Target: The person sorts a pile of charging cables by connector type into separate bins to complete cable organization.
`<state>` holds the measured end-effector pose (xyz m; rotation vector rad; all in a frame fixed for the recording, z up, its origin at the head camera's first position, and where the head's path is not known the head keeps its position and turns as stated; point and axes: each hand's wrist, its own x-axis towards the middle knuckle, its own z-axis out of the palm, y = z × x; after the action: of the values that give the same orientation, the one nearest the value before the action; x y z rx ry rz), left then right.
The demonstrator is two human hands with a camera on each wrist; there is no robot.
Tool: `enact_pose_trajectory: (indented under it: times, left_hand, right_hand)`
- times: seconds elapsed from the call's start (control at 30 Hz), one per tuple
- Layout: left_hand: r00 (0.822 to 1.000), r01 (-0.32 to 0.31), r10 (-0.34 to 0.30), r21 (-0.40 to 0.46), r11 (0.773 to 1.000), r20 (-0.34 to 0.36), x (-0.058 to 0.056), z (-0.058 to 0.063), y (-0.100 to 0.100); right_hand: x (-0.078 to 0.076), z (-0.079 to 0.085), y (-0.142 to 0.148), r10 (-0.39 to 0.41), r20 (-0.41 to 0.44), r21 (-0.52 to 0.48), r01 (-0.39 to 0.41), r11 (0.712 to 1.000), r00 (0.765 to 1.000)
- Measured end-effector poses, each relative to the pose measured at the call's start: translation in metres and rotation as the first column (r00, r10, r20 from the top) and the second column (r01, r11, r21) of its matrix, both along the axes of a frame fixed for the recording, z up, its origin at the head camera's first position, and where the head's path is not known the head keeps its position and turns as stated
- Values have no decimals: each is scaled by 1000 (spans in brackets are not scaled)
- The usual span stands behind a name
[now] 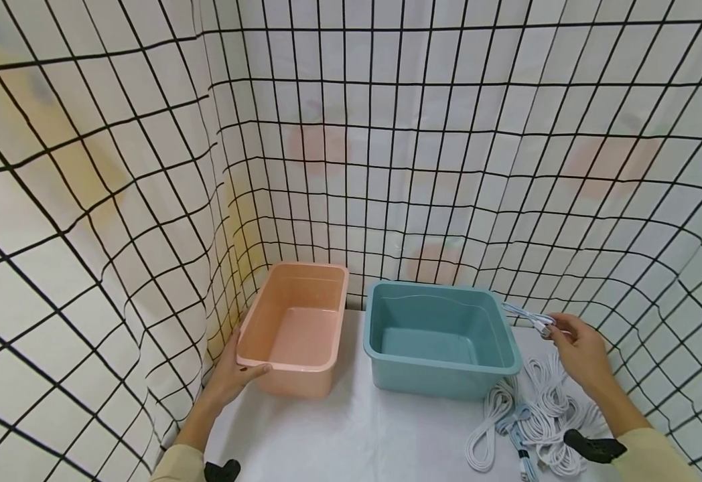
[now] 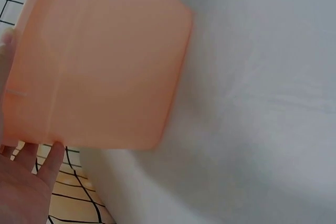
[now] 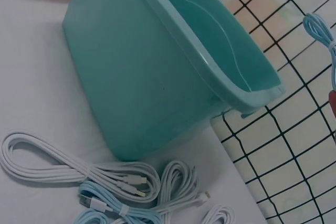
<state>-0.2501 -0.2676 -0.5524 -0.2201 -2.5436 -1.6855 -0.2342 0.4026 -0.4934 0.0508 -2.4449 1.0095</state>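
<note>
My left hand (image 1: 228, 375) grips the near left corner of an orange plastic bin (image 1: 291, 383), thumb along its front and fingers at its left side. The left wrist view shows fingertips against the wall of that bin (image 2: 105, 77). On the right, my right hand (image 1: 583, 349) pinches a folded light-blue USB cable (image 1: 528, 314) in the air, beside the far right corner of a teal plastic bin (image 1: 435, 381). In the right wrist view the bundled cable (image 3: 318, 28) shows at the right edge, with only a fingertip of the hand in sight.
Several coiled white cables (image 1: 558, 408) lie in a heap on the white-covered table (image 1: 351, 442), right of the teal bin. Among them sits a light-blue cable (image 1: 515, 423). Black wire mesh (image 1: 393, 167) rises close behind the bins and along both sides.
</note>
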Motion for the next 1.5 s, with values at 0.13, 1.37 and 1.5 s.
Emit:
enact_pose_trajectory:
  times: [0.13, 1.37, 1.5]
  left_hand:
    - [1000, -10, 10, -1, 1000, -3, 1, -3, -2]
    - [990, -82, 78, 32, 996, 115, -1, -1, -6]
    - [990, -83, 77, 44, 996, 116, -1, -2, -5]
  right_hand:
    - [-5, 1, -6, 17, -10, 26, -17, 1000, 1000]
    - [-107, 41, -129, 308, -10, -8, -308, 951, 951]
    - [-118, 42, -143, 340, -16, -25, -341, 940, 940]
